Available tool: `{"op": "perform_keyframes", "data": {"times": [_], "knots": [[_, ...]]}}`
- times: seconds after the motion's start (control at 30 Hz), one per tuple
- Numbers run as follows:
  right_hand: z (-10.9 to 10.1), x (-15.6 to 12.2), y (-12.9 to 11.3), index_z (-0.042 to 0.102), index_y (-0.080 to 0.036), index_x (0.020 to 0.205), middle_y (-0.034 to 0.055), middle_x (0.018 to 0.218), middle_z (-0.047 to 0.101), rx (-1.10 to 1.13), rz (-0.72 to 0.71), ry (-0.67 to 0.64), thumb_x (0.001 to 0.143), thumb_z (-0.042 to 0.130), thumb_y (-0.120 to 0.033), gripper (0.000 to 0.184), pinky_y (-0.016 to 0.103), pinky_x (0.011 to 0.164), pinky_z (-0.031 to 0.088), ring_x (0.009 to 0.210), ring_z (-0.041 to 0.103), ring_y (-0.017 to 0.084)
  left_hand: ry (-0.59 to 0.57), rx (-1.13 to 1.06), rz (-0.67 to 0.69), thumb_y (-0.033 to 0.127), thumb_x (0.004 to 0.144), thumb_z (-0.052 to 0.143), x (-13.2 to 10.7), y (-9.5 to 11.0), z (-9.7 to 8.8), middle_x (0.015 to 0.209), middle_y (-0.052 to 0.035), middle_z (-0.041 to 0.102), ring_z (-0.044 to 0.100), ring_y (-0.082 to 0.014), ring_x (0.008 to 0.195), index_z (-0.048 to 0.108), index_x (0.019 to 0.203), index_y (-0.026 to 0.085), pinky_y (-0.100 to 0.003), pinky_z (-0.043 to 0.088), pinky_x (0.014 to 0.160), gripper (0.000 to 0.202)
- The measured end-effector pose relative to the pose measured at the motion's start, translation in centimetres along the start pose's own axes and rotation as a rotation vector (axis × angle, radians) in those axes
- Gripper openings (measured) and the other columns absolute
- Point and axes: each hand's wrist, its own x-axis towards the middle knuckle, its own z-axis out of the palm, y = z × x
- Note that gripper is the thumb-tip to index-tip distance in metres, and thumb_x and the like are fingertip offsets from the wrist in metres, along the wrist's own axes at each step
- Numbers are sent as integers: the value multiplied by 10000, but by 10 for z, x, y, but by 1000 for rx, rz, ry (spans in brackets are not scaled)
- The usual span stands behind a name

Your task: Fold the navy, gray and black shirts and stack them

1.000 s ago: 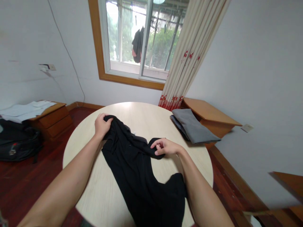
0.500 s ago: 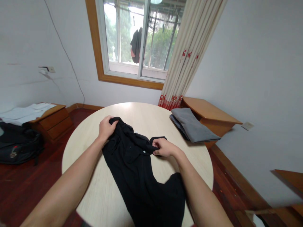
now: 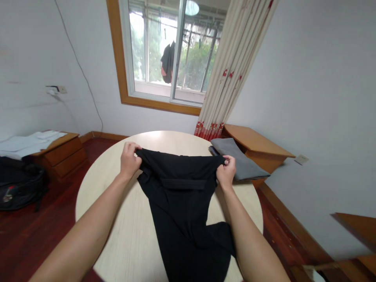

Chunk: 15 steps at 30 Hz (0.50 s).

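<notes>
Pinching the black garment by its upper edge, possibly a waistband, the left hand and right hand are holding it stretched between them over the round table. Smoothing it flat is likely calling for an even pull from both grips.

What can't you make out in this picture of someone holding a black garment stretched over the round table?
All in the head view:
- black garment: lower end cut off by the bottom edge.
- left hand, right hand: fingertips curled into the cloth.
- grey folded cloth: near corner behind the right hand.
- black bag: cut off by the left edge.
</notes>
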Motion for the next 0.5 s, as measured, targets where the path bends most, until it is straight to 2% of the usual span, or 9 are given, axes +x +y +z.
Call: {"op": "perform_keyframes", "data": {"times": [0.1, 0.2, 0.27, 0.33, 0.4, 0.5], "knots": [[7, 2, 7, 559, -161, 1050, 67, 877, 627, 75, 62, -61, 719, 458, -282, 366, 293, 735, 458, 759, 557, 198, -32, 54, -135, 95, 651, 485, -2, 0, 4, 828, -22, 542, 549, -199, 765, 543, 843, 218, -307, 462, 717, 235], [8, 2, 6, 578, -163, 980, 80, 906, 652, 189, 65, -62, 738, 458, -334, 321, 301, 766, 476, 826, 582, 206, -50, 8, -276, 136, 686, 486, 0, 7, -1, 681, 22, 517, 509, -166, 622, 571, 888, 217, -278, 425, 620, 233], [3, -1, 2, 586, -169, 941, 57, 859, 651, 273, 34, -37, 759, 488, -370, 289, 291, 741, 479, 804, 577, 193, 8, -63, -311, 169, 701, 488, 2, 18, -11, 642, 28, 514, 492, -149, 578, 585, 887, 207, -262, 406, 570, 213], [-3, -4, -5, 589, -182, 917, 8, 740, 614, 372, 40, -16, 781, 532, -398, 262, 269, 660, 473, 696, 551, 166, 121, -158, -310, 206, 710, 500, 6, 31, -22, 662, 18, 548, 506, -140, 568, 588, 888, 196, -248, 401, 531, 199], [-8, 0, -15, 593, -194, 899, -36, 629, 551, 486, 93, -26, 793, 575, -409, 241, 251, 569, 453, 572, 496, 139, 202, -268, -321, 245, 722, 518, 17, 40, -31, 685, 12, 581, 520, -134, 537, 586, 914, 191, -236, 399, 483, 211], [1, 29, -33, 614, -186, 909, -20, 695, 607, 634, 124, -58, 770, 629, -377, 237, 260, 595, 494, 587, 533, 131, 150, -364, -397, 283, 751, 556, 53, 38, -29, 626, 33, 569, 503, -126, 446, 584, 960, 190, -226, 396, 426, 231]]}}
